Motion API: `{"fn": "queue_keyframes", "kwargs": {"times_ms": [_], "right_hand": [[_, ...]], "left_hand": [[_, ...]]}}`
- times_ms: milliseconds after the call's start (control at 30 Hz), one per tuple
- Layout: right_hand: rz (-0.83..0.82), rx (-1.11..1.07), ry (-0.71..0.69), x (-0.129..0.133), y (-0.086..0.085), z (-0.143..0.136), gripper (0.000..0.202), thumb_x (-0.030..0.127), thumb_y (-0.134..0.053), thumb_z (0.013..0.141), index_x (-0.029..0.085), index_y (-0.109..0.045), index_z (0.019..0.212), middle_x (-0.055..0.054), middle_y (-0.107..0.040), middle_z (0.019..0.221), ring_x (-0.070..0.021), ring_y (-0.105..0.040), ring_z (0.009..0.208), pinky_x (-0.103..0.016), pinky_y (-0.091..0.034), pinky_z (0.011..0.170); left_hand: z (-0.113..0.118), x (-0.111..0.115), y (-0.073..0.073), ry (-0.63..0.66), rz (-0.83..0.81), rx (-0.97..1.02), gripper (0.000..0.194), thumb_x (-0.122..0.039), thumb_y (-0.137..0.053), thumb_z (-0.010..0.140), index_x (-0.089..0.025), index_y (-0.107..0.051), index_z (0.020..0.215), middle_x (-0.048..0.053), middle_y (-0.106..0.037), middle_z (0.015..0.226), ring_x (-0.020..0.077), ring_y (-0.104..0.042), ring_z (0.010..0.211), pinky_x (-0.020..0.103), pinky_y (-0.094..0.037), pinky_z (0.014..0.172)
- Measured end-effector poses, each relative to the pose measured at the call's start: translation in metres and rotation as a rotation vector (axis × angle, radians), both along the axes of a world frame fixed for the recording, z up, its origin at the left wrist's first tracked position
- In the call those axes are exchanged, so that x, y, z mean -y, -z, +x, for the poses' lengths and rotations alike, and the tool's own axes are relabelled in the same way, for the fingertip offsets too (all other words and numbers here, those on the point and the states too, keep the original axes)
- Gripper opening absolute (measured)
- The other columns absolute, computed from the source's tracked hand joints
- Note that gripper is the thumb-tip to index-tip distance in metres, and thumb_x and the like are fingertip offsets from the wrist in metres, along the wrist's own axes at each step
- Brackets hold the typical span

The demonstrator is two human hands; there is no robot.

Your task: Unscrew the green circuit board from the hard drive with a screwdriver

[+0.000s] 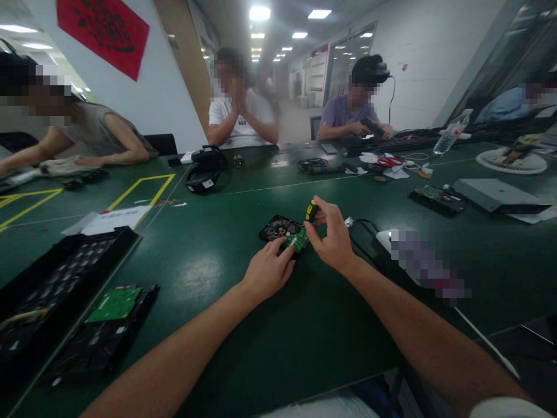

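A black hard drive (278,225) with a green circuit board (297,239) lies on the dark green table in front of me. My left hand (270,268) grips its near left side, fingertips on the board and thumb at the near edge. In my right hand (333,235), a short yellow-and-black screwdriver (311,210) stands nearly upright over the board's right part, pinched between thumb and fingers. Its tip is too small to make out. To the left lies another hard drive (114,305) with a green board, beside a long black tray (65,284).
A white power strip (385,237) with a cable lies right of my right hand. Farther right are another drive (437,199) and a grey metal case (500,194). A black headset (206,168) and a coiled cable (312,164) lie across the table, where several people sit.
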State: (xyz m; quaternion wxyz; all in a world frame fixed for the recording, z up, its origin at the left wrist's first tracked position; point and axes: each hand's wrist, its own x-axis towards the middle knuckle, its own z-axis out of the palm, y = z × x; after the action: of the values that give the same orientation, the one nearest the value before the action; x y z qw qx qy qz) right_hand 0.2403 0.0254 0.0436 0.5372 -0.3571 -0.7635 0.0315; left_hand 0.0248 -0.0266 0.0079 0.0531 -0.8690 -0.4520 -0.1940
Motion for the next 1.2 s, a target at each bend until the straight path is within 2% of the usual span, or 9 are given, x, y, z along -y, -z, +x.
{"fn": "queue_keyframes", "kwargs": {"times_ms": [400, 600, 700, 833, 1033, 1200], "right_hand": [[0.006, -0.003, -0.004, 0.0013, -0.0011, -0.0003, 0.064, 0.027, -0.062, 0.099, 0.034, -0.037, 0.157, -0.011, -0.058, 0.131, -0.023, -0.066, 0.097, -0.044, -0.067, 0.082], [-0.027, -0.025, -0.019, -0.0006, 0.0044, -0.0007, 0.066, 0.028, -0.06, 0.1, 0.034, -0.034, 0.16, -0.012, -0.058, 0.143, -0.0255, -0.07, 0.107, -0.047, -0.068, 0.087], [-0.029, -0.026, 0.004, -0.0019, 0.0056, -0.0002, 0.066, 0.03, -0.062, 0.1, 0.033, -0.035, 0.159, -0.012, -0.059, 0.141, -0.0247, -0.071, 0.102, -0.048, -0.067, 0.089], [0.002, -0.012, 0.026, -0.0021, 0.0039, 0.0005, 0.064, 0.031, -0.066, 0.098, 0.033, -0.039, 0.156, -0.012, -0.061, 0.133, -0.0235, -0.069, 0.095, -0.046, -0.067, 0.082], [-0.015, -0.008, -0.001, -0.0021, 0.0053, -0.0009, 0.067, 0.024, -0.059, 0.098, 0.03, -0.033, 0.16, -0.013, -0.059, 0.139, -0.0254, -0.069, 0.102, -0.048, -0.066, 0.088], [0.025, -0.006, 0.045, -0.0031, 0.0059, -0.0001, 0.066, 0.028, -0.066, 0.096, 0.032, -0.038, 0.156, -0.012, -0.059, 0.134, -0.0236, -0.067, 0.095, -0.046, -0.066, 0.083]], "left_hand": [[-0.0013, -0.001, -0.0001, 0.02, -0.009, 0.036, 0.036, -0.031, -0.055, 0.101, -0.021, -0.059, 0.135, 0.017, -0.056, 0.143, 0.0325, -0.06, 0.128, 0.05, -0.058, 0.103], [-0.0026, -0.0026, 0.0008, 0.033, -0.018, 0.04, 0.038, -0.03, -0.053, 0.102, -0.02, -0.058, 0.138, 0.018, -0.055, 0.145, 0.0327, -0.059, 0.13, 0.05, -0.058, 0.103], [-0.0025, -0.0029, 0.0003, 0.031, -0.026, 0.033, 0.039, -0.031, -0.052, 0.102, -0.02, -0.057, 0.139, 0.018, -0.055, 0.146, 0.0327, -0.059, 0.129, 0.051, -0.058, 0.103], [-0.0016, -0.0023, -0.0012, 0.041, -0.026, 0.028, 0.04, -0.031, -0.054, 0.102, -0.019, -0.056, 0.14, 0.017, -0.055, 0.147, 0.0325, -0.059, 0.128, 0.05, -0.057, 0.104], [-0.0015, -0.0019, -0.0013, 0.045, -0.019, 0.031, 0.038, -0.031, -0.053, 0.103, -0.018, -0.057, 0.139, 0.017, -0.056, 0.147, 0.0319, -0.058, 0.129, 0.05, -0.056, 0.106], [-0.0021, -0.0031, 0.0007, 0.05, -0.021, 0.036, 0.039, -0.031, -0.053, 0.102, -0.019, -0.056, 0.139, 0.016, -0.056, 0.146, 0.0322, -0.057, 0.132, 0.049, -0.056, 0.106]]}}
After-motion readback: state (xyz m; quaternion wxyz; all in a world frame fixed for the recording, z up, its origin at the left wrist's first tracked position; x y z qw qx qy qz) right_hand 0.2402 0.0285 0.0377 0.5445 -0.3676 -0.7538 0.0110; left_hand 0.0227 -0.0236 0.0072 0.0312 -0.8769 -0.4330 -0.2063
